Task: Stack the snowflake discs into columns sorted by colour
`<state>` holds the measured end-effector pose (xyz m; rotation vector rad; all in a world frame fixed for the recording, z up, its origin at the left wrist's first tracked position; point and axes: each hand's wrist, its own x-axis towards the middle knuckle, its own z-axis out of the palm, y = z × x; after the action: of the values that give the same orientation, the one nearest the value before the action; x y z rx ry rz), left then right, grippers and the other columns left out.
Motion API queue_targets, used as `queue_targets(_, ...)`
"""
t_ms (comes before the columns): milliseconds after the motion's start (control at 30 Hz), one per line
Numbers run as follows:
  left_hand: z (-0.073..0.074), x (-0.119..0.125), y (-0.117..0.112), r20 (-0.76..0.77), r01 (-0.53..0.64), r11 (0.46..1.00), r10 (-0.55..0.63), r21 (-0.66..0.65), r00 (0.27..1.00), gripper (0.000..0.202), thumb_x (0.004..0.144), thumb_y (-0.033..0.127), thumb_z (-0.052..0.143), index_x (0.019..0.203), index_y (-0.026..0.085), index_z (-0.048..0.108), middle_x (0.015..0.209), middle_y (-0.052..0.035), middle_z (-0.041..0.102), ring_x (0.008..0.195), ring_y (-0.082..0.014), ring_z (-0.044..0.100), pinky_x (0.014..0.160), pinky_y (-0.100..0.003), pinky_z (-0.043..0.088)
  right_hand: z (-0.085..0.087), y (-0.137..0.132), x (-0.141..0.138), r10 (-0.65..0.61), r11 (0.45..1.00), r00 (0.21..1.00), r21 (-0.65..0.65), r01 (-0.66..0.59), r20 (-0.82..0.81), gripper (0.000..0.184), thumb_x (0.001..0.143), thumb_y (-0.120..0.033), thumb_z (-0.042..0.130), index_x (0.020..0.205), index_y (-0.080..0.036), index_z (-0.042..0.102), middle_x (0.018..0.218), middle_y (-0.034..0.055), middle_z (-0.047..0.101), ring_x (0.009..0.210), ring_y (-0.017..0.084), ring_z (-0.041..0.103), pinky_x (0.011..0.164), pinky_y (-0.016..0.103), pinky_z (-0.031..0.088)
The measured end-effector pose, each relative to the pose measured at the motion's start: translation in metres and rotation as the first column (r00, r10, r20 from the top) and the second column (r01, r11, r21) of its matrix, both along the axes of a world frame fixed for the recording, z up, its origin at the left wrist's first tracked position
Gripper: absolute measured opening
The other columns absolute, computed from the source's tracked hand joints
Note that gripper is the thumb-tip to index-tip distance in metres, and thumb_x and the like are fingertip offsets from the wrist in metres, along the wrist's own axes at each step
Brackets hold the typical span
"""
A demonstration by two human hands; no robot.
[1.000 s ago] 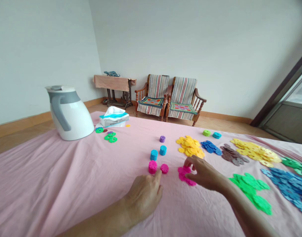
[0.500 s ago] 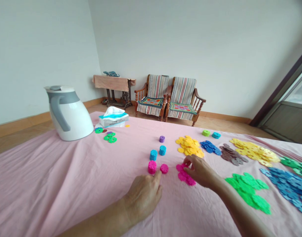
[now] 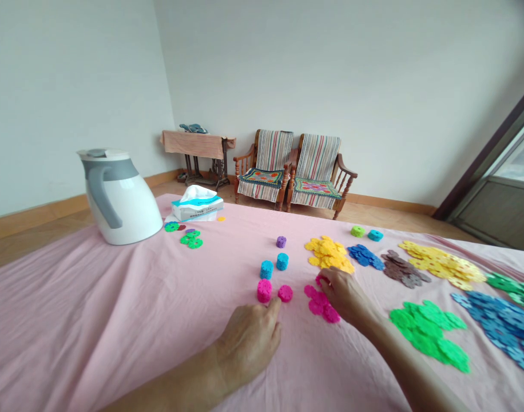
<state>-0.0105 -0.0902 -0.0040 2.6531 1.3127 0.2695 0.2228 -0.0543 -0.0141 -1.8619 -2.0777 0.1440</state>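
Note:
My right hand (image 3: 343, 292) pinches a pink snowflake disc (image 3: 320, 279) above a loose pile of pink discs (image 3: 320, 303). My left hand (image 3: 251, 337) rests on the cloth, its index finger stretched out to the front edge of a short pink stack (image 3: 285, 293) and its thumb apart; it grips nothing. Just left of that stands a taller pink stack (image 3: 264, 290). Two blue stacks, one nearer (image 3: 266, 269) and one farther (image 3: 282, 261), are behind them, with a purple stack (image 3: 281, 242) beyond.
Beyond my right hand lie piles of yellow discs (image 3: 328, 253), dark blue discs (image 3: 365, 256) and brown discs (image 3: 401, 268). Green discs (image 3: 431, 332) spread nearer me. A white jug (image 3: 127, 206) and a tissue box (image 3: 197, 207) stand at the left on the pink cloth (image 3: 128, 320).
My right hand has shifted slightly back and now shows a pink disc between its fingertips, lifted from the pile. My left hand stays almost still.

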Motion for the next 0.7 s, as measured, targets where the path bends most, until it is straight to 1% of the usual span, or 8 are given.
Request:
queue_targets(100,0.0,0.0,0.0,-0.006,-0.003,1.0,0.003,-0.001,1.0,0.026,0.085,0.019,0.04,0.109,0.018,0.051,0.072,-0.0061,0.068,0.065,-0.0249,0.066,0.058,-0.031,0.049,-0.007,0.003,0.0,0.008,0.998,0.995,0.065,-0.002,-0.095,0.022,0.081,-0.017,0.037,0.073,-0.017,0.058,0.077,0.007,0.063,0.074,0.017,0.058,0.065,0.027,0.037)
queue_targets(200,-0.001,0.0,0.0,-0.004,-0.009,1.0,0.009,0.0,1.0,0.026,0.085,0.02,0.04,0.108,0.018,0.051,0.072,-0.0061,0.067,0.065,-0.0251,0.066,0.058,-0.032,0.049,-0.01,0.003,-0.006,0.025,0.994,0.955,0.105,0.006,-0.295,0.02,0.08,-0.018,0.037,0.084,-0.018,0.057,0.072,0.0031,0.061,0.068,0.016,0.058,0.063,0.026,0.04)
queue_targets(300,-0.001,-0.001,-0.001,0.002,-0.01,1.0,0.01,-0.005,1.0,0.026,0.085,0.019,0.04,0.108,0.019,0.051,0.072,-0.0061,0.067,0.065,-0.0254,0.066,0.057,-0.032,0.049,-0.005,-0.001,-0.017,0.076,0.997,0.848,0.028,-0.072,-0.524,0.023,0.08,-0.018,0.036,0.095,-0.018,0.053,0.065,-0.0017,0.057,0.057,0.013,0.057,0.056,0.024,0.041)
queue_targets(400,0.0,-0.002,-0.001,0.014,-0.003,1.0,0.003,-0.004,1.0,0.026,0.085,0.019,0.04,0.109,0.019,0.05,0.073,-0.0058,0.067,0.065,-0.0254,0.065,0.057,-0.032,0.049,0.0,-0.005,-0.027,0.076,0.983,0.718,-0.069,-0.171,-0.692,0.023,0.078,-0.02,0.038,0.095,-0.018,0.053,0.062,-0.0032,0.054,0.054,0.011,0.056,0.05,0.022,0.041)
queue_targets(467,0.001,-0.002,-0.002,0.016,0.0,1.0,0.0,-0.007,1.0,0.026,0.085,0.019,0.04,0.109,0.019,0.05,0.073,-0.0058,0.067,0.065,-0.0255,0.065,0.058,-0.032,0.049,0.003,-0.007,-0.03,0.042,0.975,0.646,-0.109,-0.192,-0.762,0.025,0.077,-0.022,0.039,0.097,-0.018,0.054,0.06,-0.0039,0.053,0.05,0.01,0.053,0.047,0.021,0.039)
queue_targets(533,0.002,-0.002,-0.001,0.011,0.0,1.0,0.0,-0.014,1.0,0.026,0.085,0.019,0.039,0.109,0.019,0.05,0.074,-0.0062,0.068,0.066,-0.0256,0.066,0.058,-0.032,0.049,0.007,-0.008,-0.033,0.017,0.968,0.592,-0.135,-0.21,-0.806,0.028,0.076,-0.024,0.041,0.1,-0.017,0.055,0.059,-0.0042,0.053,0.047,0.009,0.05,0.046,0.021,0.037)
queue_targets(633,0.002,-0.001,-0.001,0.008,-0.003,1.0,0.004,-0.023,1.0,0.026,0.085,0.018,0.04,0.108,0.018,0.051,0.075,-0.0069,0.068,0.067,-0.0255,0.066,0.059,-0.032,0.049,0.014,-0.011,-0.036,-0.007,0.951,0.538,-0.172,-0.256,-0.843,0.029,0.075,-0.026,0.043,0.1,-0.016,0.056,0.059,-0.0039,0.054,0.046,0.008,0.049,0.046,0.021,0.037)
queue_targets(700,0.003,-0.002,-0.001,0.013,-0.001,1.0,0.001,-0.029,1.0,0.026,0.085,0.018,0.04,0.108,0.018,0.051,0.075,-0.0071,0.068,0.067,-0.0258,0.066,0.059,-0.032,0.049,0.018,-0.013,-0.038,-0.032,0.941,0.521,-0.201,-0.271,-0.853,0.029,0.072,-0.027,0.049,0.098,-0.016,0.056,0.061,-0.0035,0.055,0.049,0.008,0.051,0.047,0.021,0.038)
